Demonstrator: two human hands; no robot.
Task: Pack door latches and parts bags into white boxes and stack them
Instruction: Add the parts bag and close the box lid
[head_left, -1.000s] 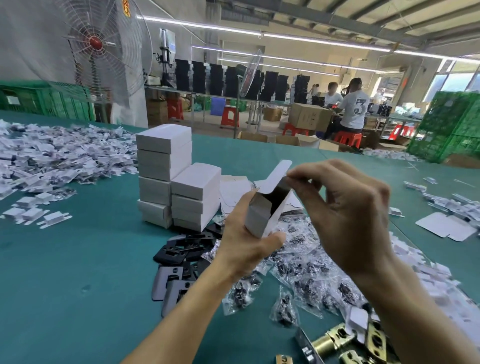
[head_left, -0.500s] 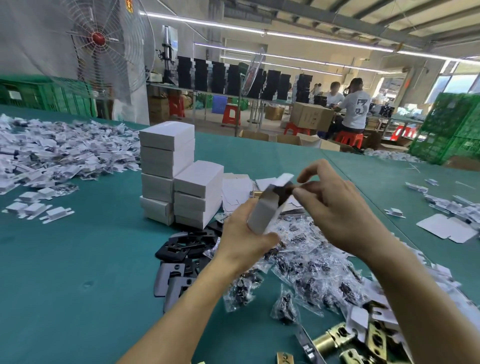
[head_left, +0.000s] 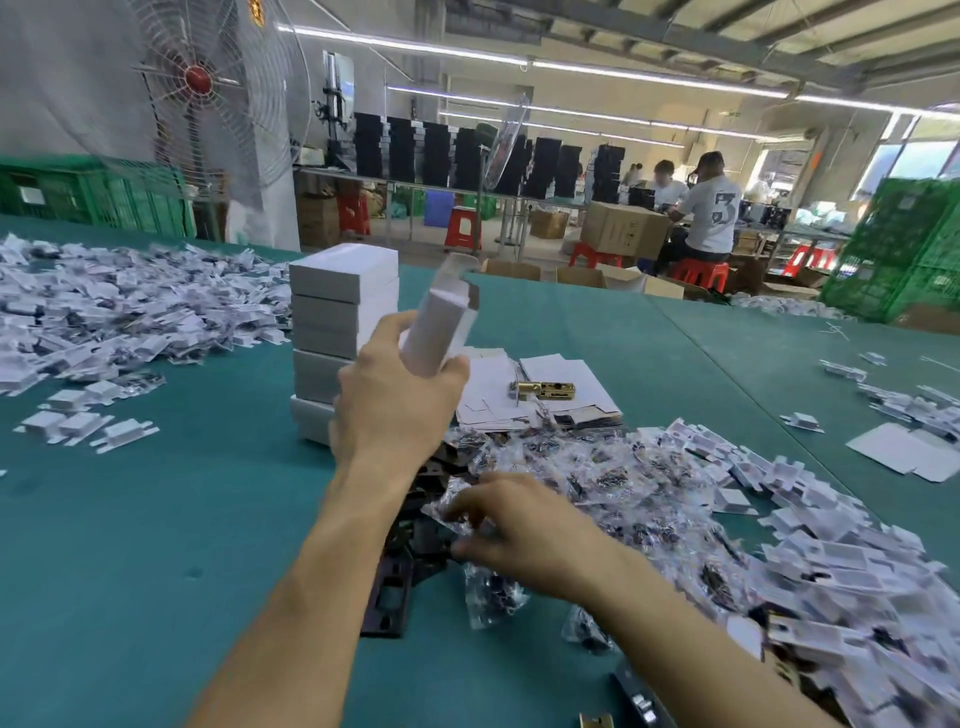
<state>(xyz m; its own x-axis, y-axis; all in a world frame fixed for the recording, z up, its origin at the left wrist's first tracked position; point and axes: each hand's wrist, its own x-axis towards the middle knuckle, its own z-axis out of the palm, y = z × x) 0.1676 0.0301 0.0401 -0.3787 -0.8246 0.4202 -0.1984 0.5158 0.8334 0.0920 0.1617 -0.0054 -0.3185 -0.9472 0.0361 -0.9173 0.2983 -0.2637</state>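
**Q:** Why is the white box (head_left: 441, 327) raised?
**A:** The left hand (head_left: 395, 410) grips it before the stack (head_left: 337, 312), ready for filling. The right hand (head_left: 524, 525), blurred, seemingly pinches a parts bag (head_left: 457, 512) below.

Wide table (head_left: 156, 545) topped in teal-green cloth; near the middle, a stack of closed white boxes (head_left: 337, 312), standing straight on the cloth; just right of it, a low pile of flat box blanks (head_left: 571, 374) with one brass door latch (head_left: 543, 389) lying on top; nearer, a heap of clear parts bags (head_left: 597, 467) overlapping dark metal plates (head_left: 389, 597); to the right, a drift of white card inserts (head_left: 831, 571); at far left, a broad scatter of white card pieces (head_left: 104, 312), a few loose ones beside it.
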